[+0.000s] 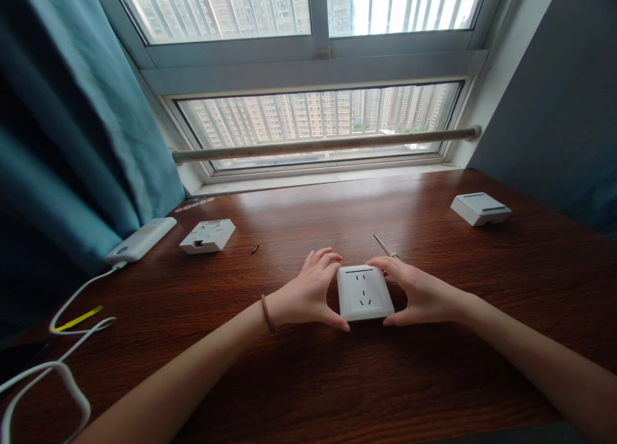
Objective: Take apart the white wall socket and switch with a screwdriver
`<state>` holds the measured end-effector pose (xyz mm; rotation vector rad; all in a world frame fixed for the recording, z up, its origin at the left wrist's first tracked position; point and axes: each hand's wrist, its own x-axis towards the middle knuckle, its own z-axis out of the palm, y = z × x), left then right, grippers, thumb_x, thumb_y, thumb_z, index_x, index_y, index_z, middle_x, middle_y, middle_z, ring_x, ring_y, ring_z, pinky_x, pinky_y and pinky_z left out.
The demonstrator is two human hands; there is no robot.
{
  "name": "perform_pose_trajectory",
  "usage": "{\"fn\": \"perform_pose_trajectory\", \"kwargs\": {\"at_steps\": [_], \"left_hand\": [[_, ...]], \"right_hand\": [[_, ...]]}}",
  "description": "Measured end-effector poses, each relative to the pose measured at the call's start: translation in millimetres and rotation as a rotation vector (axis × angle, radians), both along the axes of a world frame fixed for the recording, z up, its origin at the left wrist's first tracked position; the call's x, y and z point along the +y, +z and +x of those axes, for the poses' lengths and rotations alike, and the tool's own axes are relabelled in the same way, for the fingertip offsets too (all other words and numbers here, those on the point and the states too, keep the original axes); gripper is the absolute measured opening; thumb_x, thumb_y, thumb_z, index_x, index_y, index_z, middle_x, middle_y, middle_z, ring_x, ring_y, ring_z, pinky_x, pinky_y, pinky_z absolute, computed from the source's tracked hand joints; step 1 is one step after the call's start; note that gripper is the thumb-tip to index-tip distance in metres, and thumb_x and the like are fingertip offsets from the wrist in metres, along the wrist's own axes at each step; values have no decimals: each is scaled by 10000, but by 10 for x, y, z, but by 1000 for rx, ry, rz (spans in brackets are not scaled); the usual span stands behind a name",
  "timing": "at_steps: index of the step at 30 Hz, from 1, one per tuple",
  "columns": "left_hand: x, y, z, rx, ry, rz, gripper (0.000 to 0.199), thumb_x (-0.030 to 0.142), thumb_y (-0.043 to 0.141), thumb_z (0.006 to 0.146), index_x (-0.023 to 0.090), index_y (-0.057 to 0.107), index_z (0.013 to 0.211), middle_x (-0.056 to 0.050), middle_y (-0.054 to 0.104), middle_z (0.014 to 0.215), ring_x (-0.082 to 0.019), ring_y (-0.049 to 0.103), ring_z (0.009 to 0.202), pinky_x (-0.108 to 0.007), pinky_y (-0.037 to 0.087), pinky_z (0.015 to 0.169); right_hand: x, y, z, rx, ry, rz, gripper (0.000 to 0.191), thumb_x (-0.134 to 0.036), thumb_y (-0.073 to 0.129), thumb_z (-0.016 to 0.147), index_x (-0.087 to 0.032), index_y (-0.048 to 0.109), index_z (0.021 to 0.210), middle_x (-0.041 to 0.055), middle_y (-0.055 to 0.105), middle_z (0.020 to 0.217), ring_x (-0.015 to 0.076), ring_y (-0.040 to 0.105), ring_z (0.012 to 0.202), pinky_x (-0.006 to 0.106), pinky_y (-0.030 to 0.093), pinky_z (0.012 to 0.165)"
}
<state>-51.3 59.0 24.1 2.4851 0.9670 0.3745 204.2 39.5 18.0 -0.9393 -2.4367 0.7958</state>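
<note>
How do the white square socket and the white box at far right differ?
The white square socket has plug holes in its face; the white blocky box shows none on top. The left hand and right hand hold the socket; neither touches the box. Both are white.

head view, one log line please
white square plastic socket panel: front visible | left hand: left side | right hand: right side

Through a single head-worn camera, we look forward and down from just above the near side of the glossy reddish-brown wooden tabletop, which spreads across the lower frame; the grey-framed glass window faces us, farther off, across the upper middle.
</note>
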Motion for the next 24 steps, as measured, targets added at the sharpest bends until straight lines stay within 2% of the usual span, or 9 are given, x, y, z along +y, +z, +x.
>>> {"fn": "perform_pose_trajectory", "kwargs": {"at_steps": [5, 7, 10, 13, 15, 17, 19, 21, 24], "left_hand": [[-11, -16, -10, -60, 20, -91, 912, 578, 728, 471, 128, 440, 1211, -186, 371, 1298, -337, 267, 1259, -460, 245, 1047], [-6, -28, -7, -99, 106, -140, 762, 569, 683, 561, 133, 484, 1154, -172, 431, 1239, -301, 391, 1170, -422, 350, 977], [4, -51, 19, -129, 284, -231, 491, 559, 571, 691, 142, 568, 950, -107, 587, 954, -228, 560, 866, -363, 468, 760], [-4, -68, 74, -179, 355, -515, 440, 546, 524, 732, 128, 560, 866, -46, 602, 700, -152, 561, 573, -264, 442, 504], [-34, -73, 119, -254, 331, -768, 425, 512, 528, 747, 115, 544, 898, -25, 589, 622, -126, 552, 492, -223, 414, 439], [-80, -75, 159, -374, 283, -957, 396, 455, 547, 763, 116, 531, 967, -47, 621, 682, -126, 591, 525, -223, 457, 479], [-128, -73, 189, -517, 233, -1062, 381, 389, 578, 766, 137, 513, 1044, -88, 652, 841, -146, 636, 621, -261, 511, 574], [-159, -68, 205, -648, 219, -1109, 406, 336, 617, 749, 148, 491, 1087, -119, 644, 967, -180, 654, 719, -306, 534, 639], [-163, -51, 215, -779, 248, -1109, 441, 296, 659, 722, 139, 475, 1091, -146, 623, 1041, -228, 645, 832, -353, 541, 679]], "right_hand": [[-12, -17, -7, -12, -40, -37, 787, -261, 732, 590, -199, 327, 1261, 103, 488, 1195, 247, 510, 1070, 353, 427, 904], [-13, -34, -7, -20, -60, -38, 784, -263, 730, 585, -200, 325, 1254, 104, 495, 1179, 247, 525, 1043, 347, 439, 880], [-16, -66, -10, -33, -86, -25, 783, -258, 726, 576, -197, 323, 1245, 104, 512, 1141, 241, 549, 986, 339, 457, 838], [-19, -95, -17, -40, -105, -6, 780, -253, 725, 564, -186, 327, 1231, 103, 529, 1097, 234, 563, 930, 334, 468, 801], [-20, -106, -22, -35, -112, 11, 773, -252, 728, 555, -178, 334, 1216, 100, 538, 1069, 234, 563, 914, 337, 469, 792], [-20, -111, -26, -17, -115, 27, 760, -247, 730, 550, -173, 343, 1201, 95, 549, 1042, 236, 563, 904, 342, 468, 789], [-18, -112, -29, 24, -118, 32, 750, -239, 735, 549, -173, 351, 1190, 93, 556, 1033, 237, 564, 905, 349, 469, 798], [-15, -118, -35, 91, -128, 16, 760, -226, 743, 550, -180, 352, 1200, 97, 551, 1066, 241, 559, 944, 362, 460, 838], [-4, -145, -56, 294, -129, -84, 857, -219, 761, 560, -219, 290, 1277, 119, 460, 1242, 252, 490, 1107, 380, 419, 936]]}}
